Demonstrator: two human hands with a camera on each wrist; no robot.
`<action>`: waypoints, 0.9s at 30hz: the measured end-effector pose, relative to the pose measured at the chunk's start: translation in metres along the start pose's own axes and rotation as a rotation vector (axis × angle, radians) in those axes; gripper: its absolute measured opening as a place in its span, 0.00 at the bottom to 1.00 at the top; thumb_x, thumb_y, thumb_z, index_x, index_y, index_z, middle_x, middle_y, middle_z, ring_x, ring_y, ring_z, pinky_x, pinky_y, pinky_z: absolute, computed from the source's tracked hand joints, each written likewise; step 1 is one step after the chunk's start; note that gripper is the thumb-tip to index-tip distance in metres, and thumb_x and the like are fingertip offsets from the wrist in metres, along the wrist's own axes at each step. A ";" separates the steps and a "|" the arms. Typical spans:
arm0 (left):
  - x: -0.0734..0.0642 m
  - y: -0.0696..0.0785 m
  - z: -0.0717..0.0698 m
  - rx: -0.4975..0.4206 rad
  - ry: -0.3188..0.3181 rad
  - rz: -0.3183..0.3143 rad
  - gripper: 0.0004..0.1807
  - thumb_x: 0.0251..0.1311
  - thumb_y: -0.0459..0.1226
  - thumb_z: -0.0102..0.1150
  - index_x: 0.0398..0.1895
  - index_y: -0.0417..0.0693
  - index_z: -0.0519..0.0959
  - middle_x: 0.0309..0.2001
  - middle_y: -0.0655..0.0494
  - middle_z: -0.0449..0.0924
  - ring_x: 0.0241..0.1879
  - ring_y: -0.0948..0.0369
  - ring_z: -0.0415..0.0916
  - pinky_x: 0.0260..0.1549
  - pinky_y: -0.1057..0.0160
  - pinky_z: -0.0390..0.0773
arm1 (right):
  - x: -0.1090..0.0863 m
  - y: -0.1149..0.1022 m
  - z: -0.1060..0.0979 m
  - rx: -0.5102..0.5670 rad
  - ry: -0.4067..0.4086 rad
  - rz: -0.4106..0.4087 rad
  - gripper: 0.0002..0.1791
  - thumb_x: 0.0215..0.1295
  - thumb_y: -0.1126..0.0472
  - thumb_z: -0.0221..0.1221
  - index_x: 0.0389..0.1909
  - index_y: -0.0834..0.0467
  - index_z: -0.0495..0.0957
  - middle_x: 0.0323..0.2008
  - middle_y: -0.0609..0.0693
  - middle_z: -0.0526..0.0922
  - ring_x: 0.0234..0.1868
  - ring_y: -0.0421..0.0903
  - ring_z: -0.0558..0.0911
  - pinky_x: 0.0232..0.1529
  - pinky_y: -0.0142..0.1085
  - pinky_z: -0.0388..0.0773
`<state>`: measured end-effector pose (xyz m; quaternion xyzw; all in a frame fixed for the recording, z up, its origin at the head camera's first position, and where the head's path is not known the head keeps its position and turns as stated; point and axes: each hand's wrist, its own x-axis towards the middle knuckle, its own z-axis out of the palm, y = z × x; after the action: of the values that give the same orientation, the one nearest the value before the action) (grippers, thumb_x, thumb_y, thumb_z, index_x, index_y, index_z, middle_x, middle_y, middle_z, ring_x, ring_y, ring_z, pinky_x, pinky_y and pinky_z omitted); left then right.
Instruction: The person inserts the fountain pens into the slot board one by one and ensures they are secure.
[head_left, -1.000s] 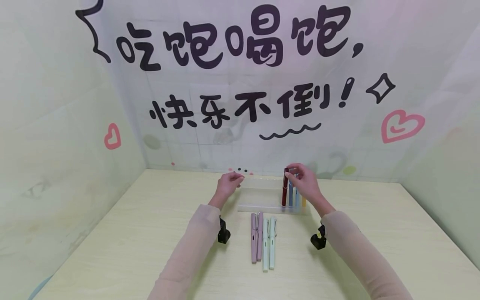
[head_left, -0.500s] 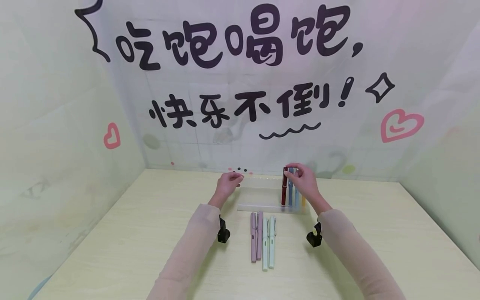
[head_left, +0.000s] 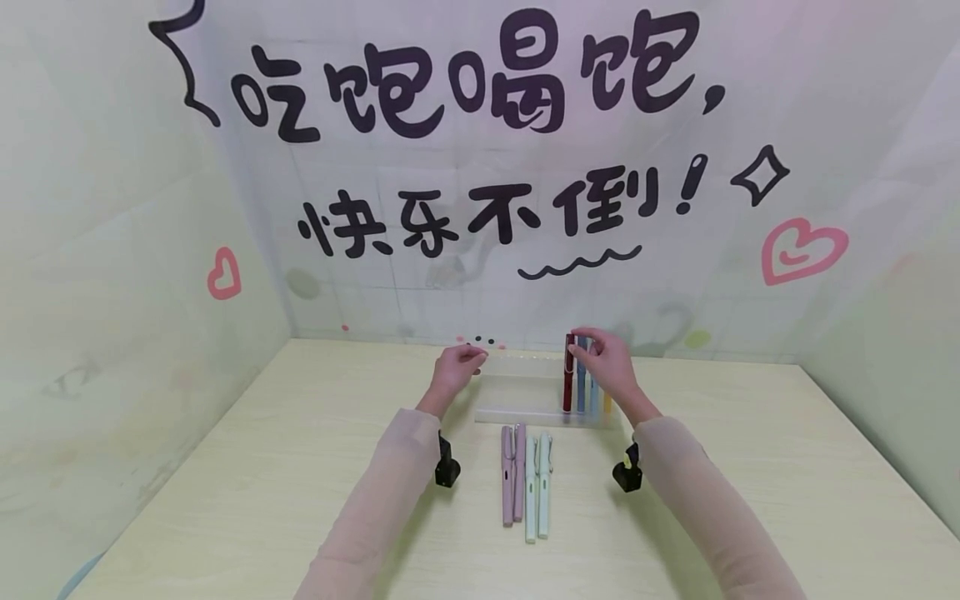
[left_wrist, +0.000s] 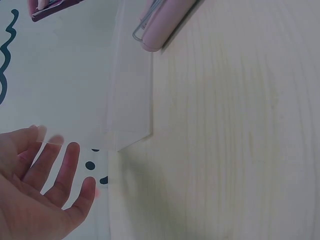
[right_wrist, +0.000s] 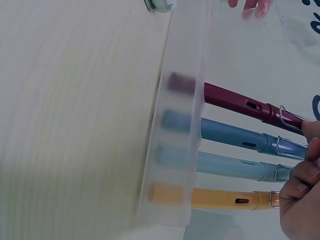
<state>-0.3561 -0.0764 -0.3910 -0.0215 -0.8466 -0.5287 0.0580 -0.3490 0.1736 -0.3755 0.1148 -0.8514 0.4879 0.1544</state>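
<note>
Dark red pen [head_left: 567,392]: stands upright in the clear holder [head_left: 513,416], leftmost in a row of 4; its lower end shows through the holder's frosted front
Left hand [head_left: 456,369]: at the holder's upper left corner, looks like a light pinch on the clear panel's edge; the other fingers are loosely spread
Right hand [head_left: 609,362]: has the dark red pen pinched up near the cap's end; the pen drops straight down from the fingertips, long axis upright; this hand's right on it while the other is well apart
Rest of the row: blue pen [right_wrist: 230,135], pale blue pen [right_wrist: 230,166], yellow pen [right_wrist: 217,199], in that order going right; all upright, side by side
On the table [head_left: 285,467]: 2 purple pens [head_left: 507,487] and 2 mint pens [head_left: 544,496] lie just in front of the holder; clips at the far end, long axes pointing from the person toward the holder
Vs 1.0 s ago: dark red pen's top sits a touch further left, so it looks straighter; right sleeve [head_left: 705,500] is slightly further left too; left hand and the 4 loose pens look pretty much unchanged
</note>
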 end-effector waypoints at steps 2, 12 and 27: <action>0.000 0.000 0.000 0.000 0.000 0.000 0.11 0.58 0.37 0.54 0.40 0.40 0.78 0.38 0.48 0.79 0.32 0.56 0.77 0.35 0.62 0.75 | 0.000 0.000 0.000 -0.020 -0.005 -0.007 0.17 0.58 0.61 0.58 0.48 0.60 0.75 0.13 0.49 0.63 0.14 0.45 0.62 0.12 0.33 0.58; -0.003 0.002 -0.001 -0.003 0.005 0.015 0.11 0.58 0.36 0.53 0.39 0.38 0.78 0.37 0.46 0.79 0.34 0.51 0.77 0.34 0.62 0.75 | 0.001 -0.002 0.001 -0.117 -0.023 -0.035 0.18 0.58 0.61 0.57 0.50 0.61 0.74 0.13 0.49 0.63 0.15 0.46 0.62 0.14 0.34 0.59; -0.001 0.000 -0.001 -0.011 -0.003 -0.001 0.11 0.58 0.37 0.54 0.40 0.39 0.78 0.38 0.47 0.79 0.34 0.53 0.77 0.35 0.61 0.74 | 0.005 -0.001 0.002 -0.191 -0.019 -0.063 0.17 0.58 0.61 0.57 0.49 0.61 0.75 0.11 0.48 0.62 0.13 0.44 0.60 0.12 0.33 0.57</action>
<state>-0.3552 -0.0773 -0.3911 -0.0223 -0.8437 -0.5334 0.0564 -0.3532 0.1710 -0.3740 0.1307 -0.8916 0.3982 0.1717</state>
